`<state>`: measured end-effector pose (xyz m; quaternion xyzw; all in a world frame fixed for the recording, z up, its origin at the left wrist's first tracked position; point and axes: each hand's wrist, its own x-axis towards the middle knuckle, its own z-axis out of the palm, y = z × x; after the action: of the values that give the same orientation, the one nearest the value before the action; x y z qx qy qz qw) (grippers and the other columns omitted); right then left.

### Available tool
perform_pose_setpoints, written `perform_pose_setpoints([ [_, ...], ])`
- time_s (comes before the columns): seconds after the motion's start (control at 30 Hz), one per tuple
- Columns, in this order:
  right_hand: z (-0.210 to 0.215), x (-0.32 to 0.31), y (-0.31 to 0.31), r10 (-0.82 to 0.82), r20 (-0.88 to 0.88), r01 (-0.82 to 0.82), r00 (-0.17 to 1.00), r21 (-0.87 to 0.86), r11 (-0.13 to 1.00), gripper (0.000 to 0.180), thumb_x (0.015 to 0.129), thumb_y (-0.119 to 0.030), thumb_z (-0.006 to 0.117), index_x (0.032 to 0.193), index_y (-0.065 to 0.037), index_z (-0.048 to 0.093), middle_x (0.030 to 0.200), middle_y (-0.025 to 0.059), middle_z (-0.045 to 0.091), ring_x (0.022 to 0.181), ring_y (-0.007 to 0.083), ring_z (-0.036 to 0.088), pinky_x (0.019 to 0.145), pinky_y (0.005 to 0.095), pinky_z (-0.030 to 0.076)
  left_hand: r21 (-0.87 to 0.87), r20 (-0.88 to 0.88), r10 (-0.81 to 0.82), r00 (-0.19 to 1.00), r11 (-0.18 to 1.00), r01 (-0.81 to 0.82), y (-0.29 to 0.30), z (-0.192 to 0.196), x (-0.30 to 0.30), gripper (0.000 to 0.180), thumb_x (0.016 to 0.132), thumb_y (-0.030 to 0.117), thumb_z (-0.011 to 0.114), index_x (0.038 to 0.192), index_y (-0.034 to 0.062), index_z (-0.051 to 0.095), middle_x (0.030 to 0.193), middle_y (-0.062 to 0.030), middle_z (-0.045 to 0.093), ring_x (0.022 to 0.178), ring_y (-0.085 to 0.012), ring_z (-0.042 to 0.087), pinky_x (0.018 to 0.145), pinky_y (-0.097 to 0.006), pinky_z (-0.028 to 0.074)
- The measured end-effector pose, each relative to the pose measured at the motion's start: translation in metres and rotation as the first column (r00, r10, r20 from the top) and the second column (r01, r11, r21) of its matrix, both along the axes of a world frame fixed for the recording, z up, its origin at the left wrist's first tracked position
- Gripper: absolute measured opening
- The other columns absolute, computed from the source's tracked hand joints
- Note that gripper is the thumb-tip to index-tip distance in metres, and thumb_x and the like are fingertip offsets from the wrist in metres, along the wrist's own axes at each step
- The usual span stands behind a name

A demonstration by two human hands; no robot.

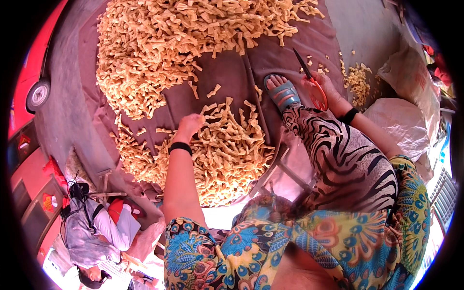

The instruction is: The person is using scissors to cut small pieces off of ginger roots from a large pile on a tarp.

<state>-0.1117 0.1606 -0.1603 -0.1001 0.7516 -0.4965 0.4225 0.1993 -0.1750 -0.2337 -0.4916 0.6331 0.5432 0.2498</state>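
My left hand (190,127), wearing a black wristband, reaches over the near pile of tan, knotted strip-like pieces (227,150). Its fingers are closed, and what they hold, if anything, I cannot make out. On the right, my right hand (329,89) grips scissors (303,65) with orange handles and dark blades pointing away to the upper left. They are beside my sandalled foot (280,89). Beyond my left hand lies a much larger heap of the same pieces (154,48). A few single pieces (213,90) are scattered between the two piles.
Both piles lie on a brown cloth (217,70). Small trimmings (357,82) sit on the floor at the right, near pale plastic sacks (401,123). Another person (96,222) is at the lower left by a wooden frame. A red vehicle (29,67) stands far left.
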Motion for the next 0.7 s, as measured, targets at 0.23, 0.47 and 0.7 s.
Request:
perform_pose_setpoints([
  [0.23,0.016,0.0,-0.006,-0.014,0.089,0.011,0.996,0.029,1.0,0.008,0.084,-0.011,0.061,0.085,-0.005,0.056,0.069,-0.0047,0.05,0.061,0.0038,0.045,0.051,0.0187,0.036,-0.524,0.095,-0.608,0.788,0.643,0.559,0.006,0.03,-0.033,0.02,0.072,0.019,0.059,0.09,0.0109,0.065,0.09,-0.0122,0.061,0.089,-0.032,0.057,0.079,-0.039,0.045],
  [0.47,0.001,-0.006,0.003,-0.048,0.123,0.057,0.991,-0.075,0.996,0.008,0.083,-0.009,0.063,0.085,-0.005,0.056,0.074,-0.0037,0.053,0.069,0.0049,0.047,0.059,0.0189,0.039,-0.666,0.105,-0.392,0.914,0.654,0.357,0.041,0.0,-0.057,0.013,0.073,0.01,0.062,0.084,0.0051,0.058,0.091,-0.0161,0.059,0.08,-0.0349,0.058,0.073,-0.04,0.047],
  [0.7,0.025,-0.012,0.013,0.095,0.031,-0.095,0.995,-0.012,0.995,0.014,0.081,-0.011,0.064,0.09,-0.004,0.056,0.076,0.0018,0.059,0.07,0.0076,0.054,0.061,0.0227,0.044,0.3,-0.288,0.35,0.891,0.917,-0.263,0.028,0.103,-0.089,0.014,0.085,0.016,0.061,0.09,0.0031,0.06,0.071,0.0041,0.054,0.055,-0.002,0.043,0.046,-0.015,0.032],
])
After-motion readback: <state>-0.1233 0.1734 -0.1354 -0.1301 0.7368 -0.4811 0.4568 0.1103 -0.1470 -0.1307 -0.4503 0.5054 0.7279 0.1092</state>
